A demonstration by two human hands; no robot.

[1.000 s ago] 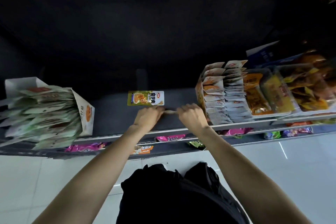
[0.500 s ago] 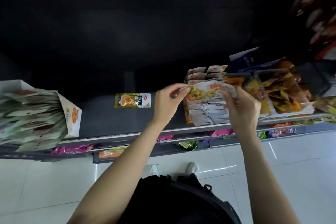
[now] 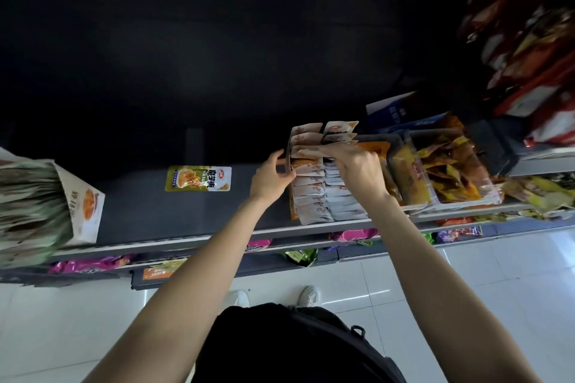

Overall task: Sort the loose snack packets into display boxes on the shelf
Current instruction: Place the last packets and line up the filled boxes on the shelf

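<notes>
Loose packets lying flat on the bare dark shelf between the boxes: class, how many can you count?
1: the green-and-white packet lies flat on the shelf, left of the left hand. Others may be hidden behind the boxes.

- The dark grey metal shelf (image 3: pixel 149 211) has a wide bare stretch between the white cardboard box of green packets (image 3: pixel 84 205) on the left and the orange display box of white packets (image 3: pixel 314 193) on the right.
- One loose green and white snack packet (image 3: pixel 198 178) lies flat in this stretch, towards the back.
- To the right of the orange box, clear plastic bins with yellow and brown packets (image 3: pixel 448 171) stand close together.
- The left hand (image 3: pixel 272 174) and the right hand (image 3: pixel 357 165) occupy the top of the orange box.
</notes>
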